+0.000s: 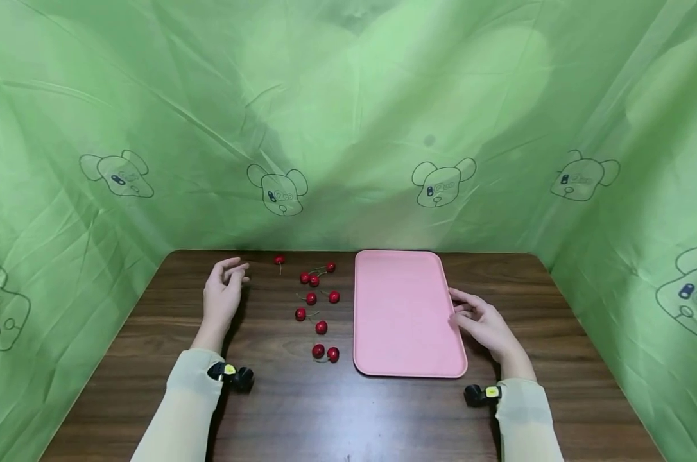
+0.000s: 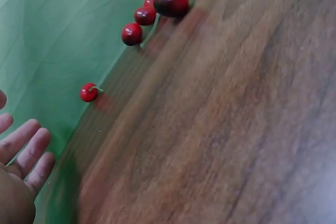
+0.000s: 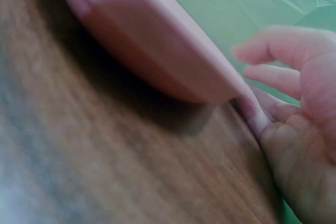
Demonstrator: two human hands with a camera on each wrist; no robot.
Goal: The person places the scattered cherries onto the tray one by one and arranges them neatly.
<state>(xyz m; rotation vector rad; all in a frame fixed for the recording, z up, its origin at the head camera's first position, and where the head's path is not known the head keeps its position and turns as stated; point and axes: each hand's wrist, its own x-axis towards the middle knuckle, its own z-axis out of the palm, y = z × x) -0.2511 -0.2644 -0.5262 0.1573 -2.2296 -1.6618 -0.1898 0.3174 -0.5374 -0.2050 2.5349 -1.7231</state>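
The right hand [image 1: 484, 326] is loosely open and its fingers touch the right edge of the pink tray [image 1: 403, 308]. The left hand [image 1: 224, 290] is open, holding nothing, near the cherries [image 1: 316, 301] beside the tray.

Red cherries [image 1: 321, 327] beside a pink tray [image 1: 406, 314] on a dark brown wood-grain table [image 1: 337, 410], green bear-print backdrop [image 1: 337, 115]

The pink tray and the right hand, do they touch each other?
Touching. The right wrist view shows a finger of the right hand pressed against the edge of the pink tray.
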